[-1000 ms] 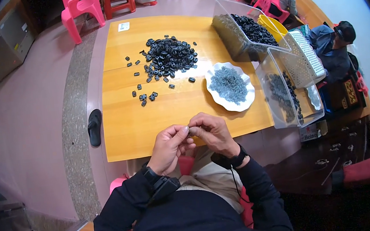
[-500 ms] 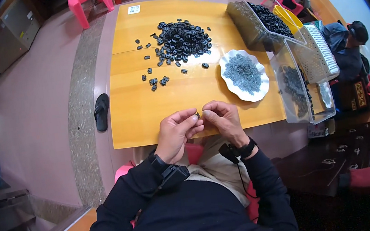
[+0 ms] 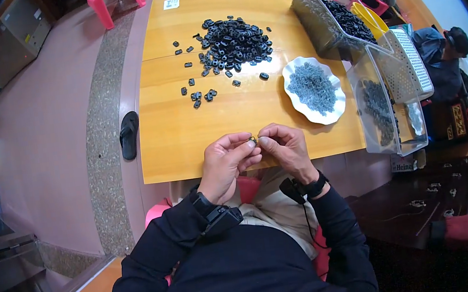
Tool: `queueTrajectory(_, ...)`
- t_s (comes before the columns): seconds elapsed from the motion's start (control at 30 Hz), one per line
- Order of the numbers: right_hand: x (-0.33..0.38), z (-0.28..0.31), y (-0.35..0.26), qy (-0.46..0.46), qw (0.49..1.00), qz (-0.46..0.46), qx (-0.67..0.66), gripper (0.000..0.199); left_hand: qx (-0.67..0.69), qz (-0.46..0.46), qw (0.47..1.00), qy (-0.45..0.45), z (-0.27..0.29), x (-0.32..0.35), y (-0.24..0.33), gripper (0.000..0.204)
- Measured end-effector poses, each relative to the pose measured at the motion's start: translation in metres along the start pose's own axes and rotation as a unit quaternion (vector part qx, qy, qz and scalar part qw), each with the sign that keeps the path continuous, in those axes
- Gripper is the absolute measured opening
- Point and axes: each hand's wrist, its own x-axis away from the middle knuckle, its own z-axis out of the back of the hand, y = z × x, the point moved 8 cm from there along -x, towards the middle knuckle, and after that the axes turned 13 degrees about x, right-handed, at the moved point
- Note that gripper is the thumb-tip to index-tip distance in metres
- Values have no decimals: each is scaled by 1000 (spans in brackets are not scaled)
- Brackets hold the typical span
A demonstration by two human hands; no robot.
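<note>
My left hand (image 3: 224, 160) pinches a small black cord lock (image 3: 254, 140) between thumb and forefinger, just over the table's near edge. Thumb and fingers of my right hand (image 3: 286, 146) are pressed together against the cord lock's right side. Whether a tiny part sits in that right pinch is too small to tell. Beyond my hands lies a heap of black two-holed cord-lock pieces (image 3: 238, 43), with several strays to its left. On the right stands a white scalloped plate (image 3: 331, 118) filled with tiny grey pieces (image 3: 313, 88) that look like springs.
Clear plastic bins (image 3: 370, 129) with black parts line the table's (image 3: 187, 146) right side, beside a yellow container (image 3: 376, 24) and a white perforated basket (image 3: 421, 73). A black slipper (image 3: 129, 136) lies on the floor at left. Another person (image 3: 436, 57) sits at far right.
The view has shifted slightly, so the table things appear a little higher and to the right. Both hands still meet at the cord lock, which now shows more plainly between the fingertips.
</note>
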Motion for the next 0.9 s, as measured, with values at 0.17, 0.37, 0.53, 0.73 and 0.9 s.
queueTrajectory(0.17, 0, 0, -1, 3, 999, 14, 36, 8, 10, -4, 1000, -5, -1, 0, 1, 18)
queueTrajectory(0.37, 1, -1, 0, -2, 999, 19, 48, 6, -2, -10, 1000, -4, 2, 0, 0, 19)
queueTrajectory(0.53, 2, 0, -4, 6, 997, 25, 74, 6, -9, -14, 1000, 2, 2, 0, 0, 19)
queueTrajectory(0.73, 3, -1, -9, -2, 995, 45, 88, 6, -35, -24, 999, 2, 3, 1, -1, 20)
queueTrajectory(0.9, 3, -2, -14, -20, 995, 41, 88, 7, -62, -34, 997, -8, -1, 1, 1, 21)
